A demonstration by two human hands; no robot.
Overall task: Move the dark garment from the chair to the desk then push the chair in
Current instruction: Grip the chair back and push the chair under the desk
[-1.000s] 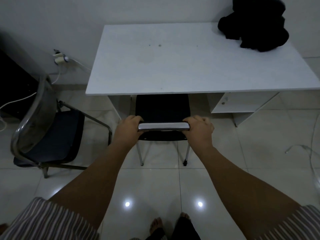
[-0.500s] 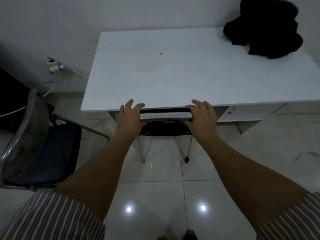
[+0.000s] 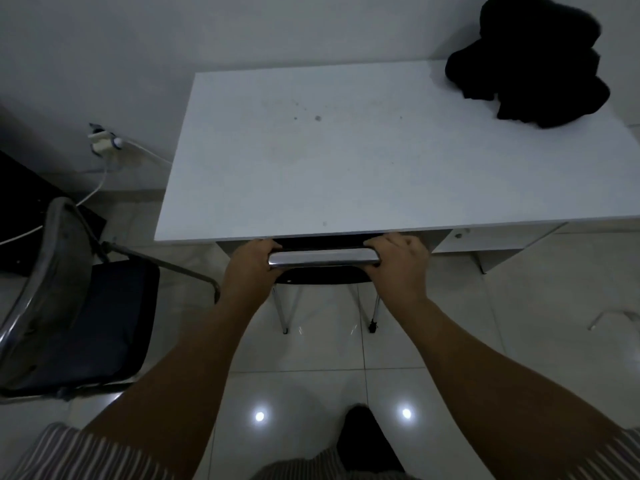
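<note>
Both hands [image 3: 325,268] gripping chair [image 3: 323,259], seemingly under desk [image 3: 346,161]

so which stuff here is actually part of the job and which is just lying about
Part of the job:
dark garment
desk
chair, held by left hand and right hand

Just lying about:
second chair
wall plug
white cable

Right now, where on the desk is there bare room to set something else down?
Most of the desk top is bare: everything from its left edge across to the dark garment. Only the far right corner, by the wall, is crowded, where that garment is heaped.
</note>
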